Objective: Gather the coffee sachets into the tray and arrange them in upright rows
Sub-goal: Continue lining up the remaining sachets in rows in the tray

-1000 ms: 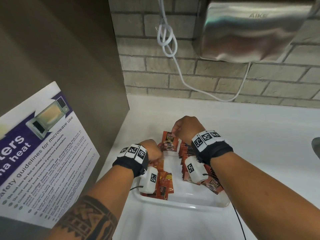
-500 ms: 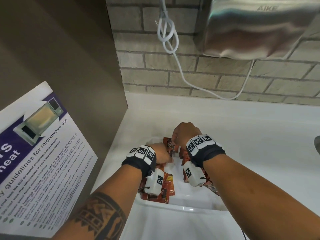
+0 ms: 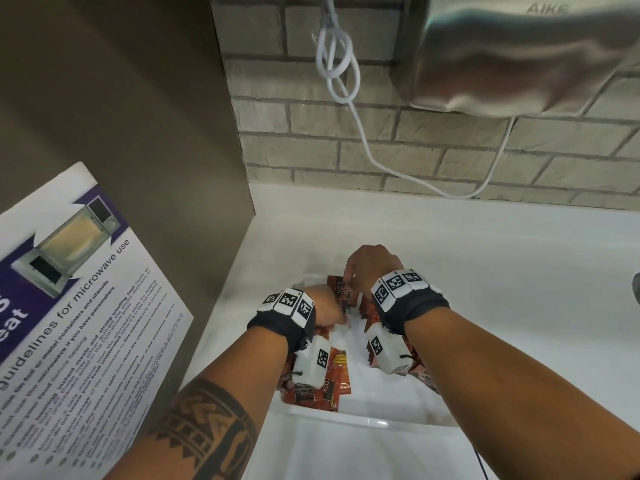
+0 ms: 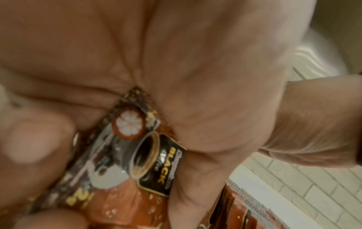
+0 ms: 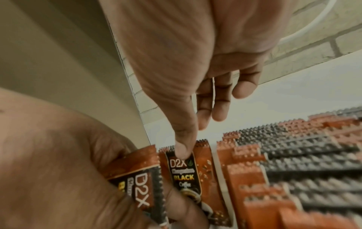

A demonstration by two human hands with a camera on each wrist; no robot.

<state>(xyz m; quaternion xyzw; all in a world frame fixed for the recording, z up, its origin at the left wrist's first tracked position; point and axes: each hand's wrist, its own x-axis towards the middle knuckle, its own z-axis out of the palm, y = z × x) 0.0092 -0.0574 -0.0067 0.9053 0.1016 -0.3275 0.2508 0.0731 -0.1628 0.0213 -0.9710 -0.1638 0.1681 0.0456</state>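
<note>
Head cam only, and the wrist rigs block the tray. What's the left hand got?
Observer: In the left wrist view, the left hand grips one sachet. Its face shows a mangosteen and "BLACK".
Operator: Right hand?
Observer: In the right wrist view, the right hand pinches the top of an upright D2X sachet, thumb on its front.
Operator: Is the row beside it standing?
Observer: Yes, the upright row is packed close, serrated edges up.
</note>
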